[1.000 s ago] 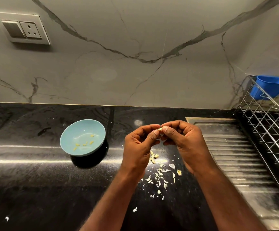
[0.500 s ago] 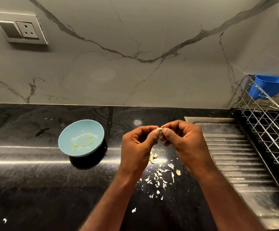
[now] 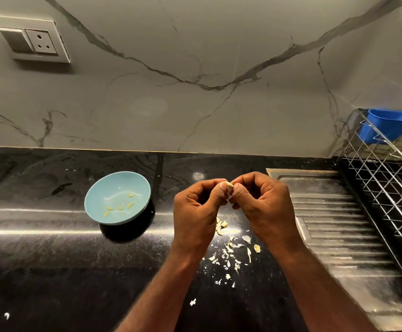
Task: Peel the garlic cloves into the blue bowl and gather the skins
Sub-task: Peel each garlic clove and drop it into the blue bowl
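**Clove Peel in Progress**

Loose skins [image 3: 231, 255] lie on the worktop [image 3: 51, 259] below the hands. The left hand [image 3: 195, 209] and right hand [image 3: 264, 207] both pinch one garlic clove [image 3: 228, 185] between their thumb tips. The clove is likely light and slick; grip its ends, lightly. The blue bowl [image 3: 147, 188] sits left of the hands. Since the earlier frame, the pinch is unchanged.

A blue tub [image 3: 387, 127] sits in the wire rack [image 3: 384, 185].

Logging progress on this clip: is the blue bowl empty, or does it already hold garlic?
Not empty. The blue bowl holds about five small pale peeled cloves on its floor, mostly bare otherwise.
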